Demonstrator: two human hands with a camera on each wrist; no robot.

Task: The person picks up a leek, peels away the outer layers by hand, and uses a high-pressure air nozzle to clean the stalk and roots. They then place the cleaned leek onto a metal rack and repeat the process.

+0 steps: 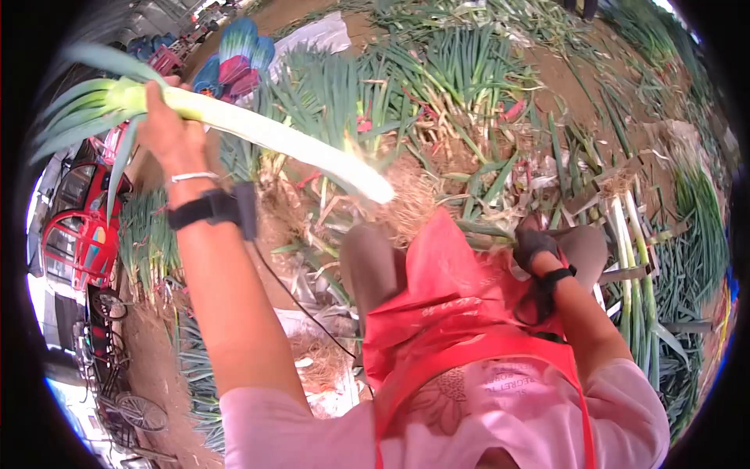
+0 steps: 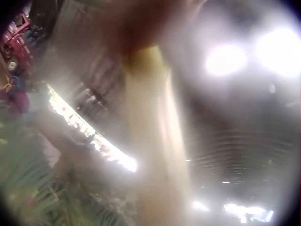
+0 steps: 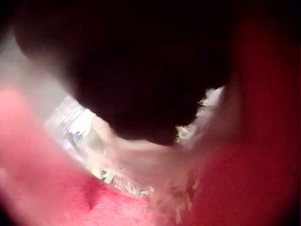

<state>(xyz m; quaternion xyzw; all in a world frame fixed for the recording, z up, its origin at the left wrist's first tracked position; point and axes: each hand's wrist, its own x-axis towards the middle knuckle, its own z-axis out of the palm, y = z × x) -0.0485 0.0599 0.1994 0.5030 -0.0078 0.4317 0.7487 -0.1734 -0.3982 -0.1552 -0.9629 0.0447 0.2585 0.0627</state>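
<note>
My left hand (image 1: 173, 129) is raised at the left and grips a large leek (image 1: 273, 141) just below its green leaves. The thick white stalk points down and right, its root end over tangled roots (image 1: 410, 195) near my knee. In the left wrist view the pale leek stalk (image 2: 157, 132) is blurred below the hand. My right hand (image 1: 533, 241), in a dark glove, is low over my lap beside a green leaf (image 1: 483, 229). The right wrist view is mostly dark, and I cannot tell whether this hand holds something.
Bunches of leeks (image 1: 476, 70) stand on the ground ahead. Trimmed leeks (image 1: 631, 258) lie on a metal rack at my right. A red apron (image 1: 445, 289) covers my lap. At the far left are a red vehicle (image 1: 82, 234) and blue-and-red net sacks (image 1: 237, 51).
</note>
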